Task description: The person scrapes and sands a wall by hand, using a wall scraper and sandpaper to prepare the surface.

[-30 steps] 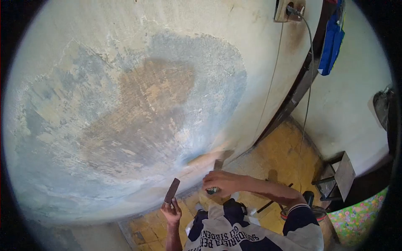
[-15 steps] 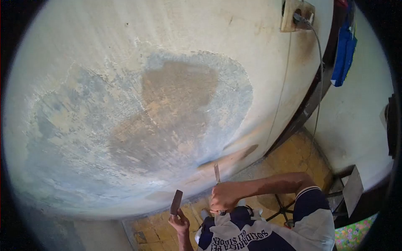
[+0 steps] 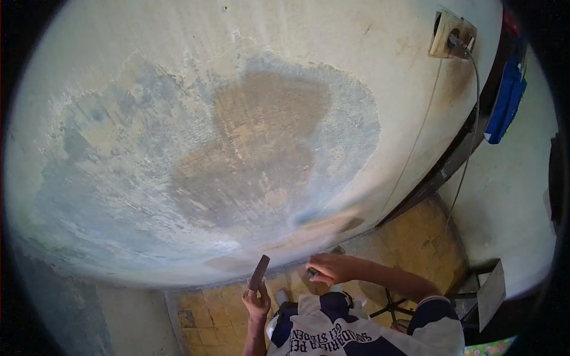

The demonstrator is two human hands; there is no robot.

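Note:
My left hand (image 3: 256, 302) is closed round the lower end of a putty knife (image 3: 259, 273), whose flat brownish-grey blade points up in front of the wall. To the right, my right hand (image 3: 332, 268) is a fist round a scraper (image 3: 312, 272); one dark end shows at the fist, and most of the tool is hidden. Both hands are apart from the wall (image 3: 392, 71). On the wall is a large scraped patch (image 3: 119, 160) of grey and blue with ragged edges, with a darker brown damp-looking area (image 3: 270, 113) in its middle.
A scorched wall socket (image 3: 454, 38) with a plugged-in cable (image 3: 475, 118) is at the upper right. A blue item (image 3: 506, 101) hangs past the corner. Below are a yellow tiled floor (image 3: 415, 228), a dark stool-like base (image 3: 392, 305) and a grey board (image 3: 491, 293).
The view has shifted, so the wall patch sits farther right. My right hand has turned and risen; the thin blade that stood up from it is no longer visible. My left hand still holds the putty knife.

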